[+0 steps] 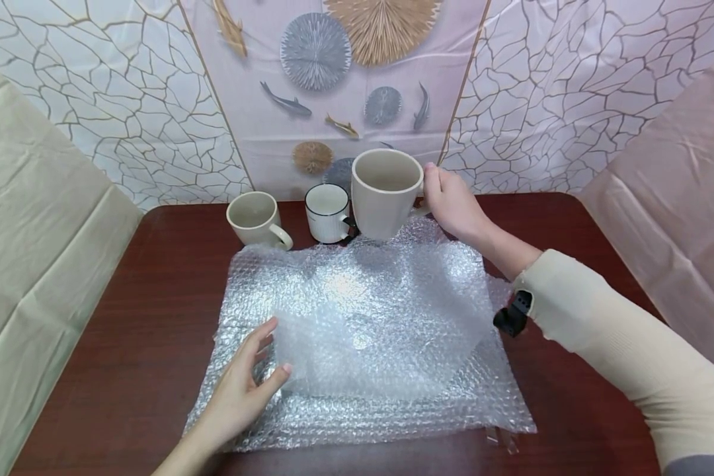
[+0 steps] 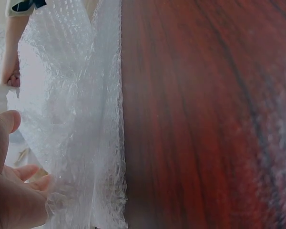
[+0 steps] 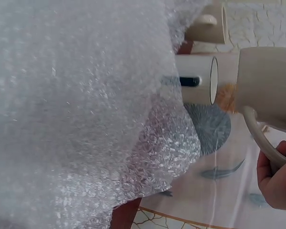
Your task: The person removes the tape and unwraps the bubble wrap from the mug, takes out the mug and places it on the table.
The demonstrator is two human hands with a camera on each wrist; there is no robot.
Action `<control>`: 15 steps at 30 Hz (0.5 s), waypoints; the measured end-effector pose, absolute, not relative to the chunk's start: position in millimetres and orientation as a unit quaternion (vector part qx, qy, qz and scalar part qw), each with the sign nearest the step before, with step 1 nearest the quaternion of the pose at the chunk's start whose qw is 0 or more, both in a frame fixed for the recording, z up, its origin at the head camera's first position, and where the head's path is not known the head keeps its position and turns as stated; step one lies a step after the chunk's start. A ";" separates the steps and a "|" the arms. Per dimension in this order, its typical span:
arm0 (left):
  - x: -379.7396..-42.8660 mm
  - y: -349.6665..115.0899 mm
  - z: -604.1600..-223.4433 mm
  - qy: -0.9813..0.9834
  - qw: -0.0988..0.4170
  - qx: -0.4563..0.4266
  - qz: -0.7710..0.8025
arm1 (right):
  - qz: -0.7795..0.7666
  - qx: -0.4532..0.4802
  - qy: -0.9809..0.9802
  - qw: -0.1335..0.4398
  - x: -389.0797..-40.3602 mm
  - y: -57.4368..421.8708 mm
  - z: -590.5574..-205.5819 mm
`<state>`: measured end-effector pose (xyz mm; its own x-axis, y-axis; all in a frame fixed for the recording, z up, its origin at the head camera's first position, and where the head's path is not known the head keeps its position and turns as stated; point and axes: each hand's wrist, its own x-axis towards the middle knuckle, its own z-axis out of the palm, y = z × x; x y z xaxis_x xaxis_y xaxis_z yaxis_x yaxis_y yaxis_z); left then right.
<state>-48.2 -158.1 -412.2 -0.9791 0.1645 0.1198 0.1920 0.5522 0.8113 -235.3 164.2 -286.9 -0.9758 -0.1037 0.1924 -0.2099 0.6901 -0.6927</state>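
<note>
My right hand [image 1: 455, 201] grips the handle of a large beige mug [image 1: 383, 205], which it holds upright at the back of the table. In the right wrist view, curled fingers wrap the handle [image 3: 264, 138] of that mug. Layered sheets of bubble wrap [image 1: 393, 317] cover the middle of the table. Over their left part is my left hand [image 1: 244, 387], fingers and thumb spread and nothing between them; whether it touches the wrap I cannot tell. Left of the held mug stands a white mug with a dark rim [image 1: 327, 215] and dark handle. Farther left stands another beige mug [image 1: 252, 218].
The dark red wooden table [image 1: 125, 344] shows around the wrap on both sides. A patterned cloth backdrop [image 1: 345, 99] rises close behind the mugs. Cloth walls [image 1: 30, 218] flank the table. A small black device [image 1: 514, 314] is strapped to the right sleeve.
</note>
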 end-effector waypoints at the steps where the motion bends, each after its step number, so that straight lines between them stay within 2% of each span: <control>1: -47.7 -158.3 -412.0 -0.881 0.015 -0.101 -0.463 | 0.386 0.082 -0.916 0.073 -239.2 163.5 -287.4; 15: -48.0 -159.3 -415.9 -0.881 0.026 -0.102 -0.461 | 0.384 0.020 -0.915 0.121 -287.8 150.5 -312.8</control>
<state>-48.0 -159.3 -415.9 -0.9779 0.1554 0.1401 0.2038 0.5548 0.8066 -287.8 150.5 -312.8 -0.9697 0.0568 0.2374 -0.1296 0.7044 -0.6979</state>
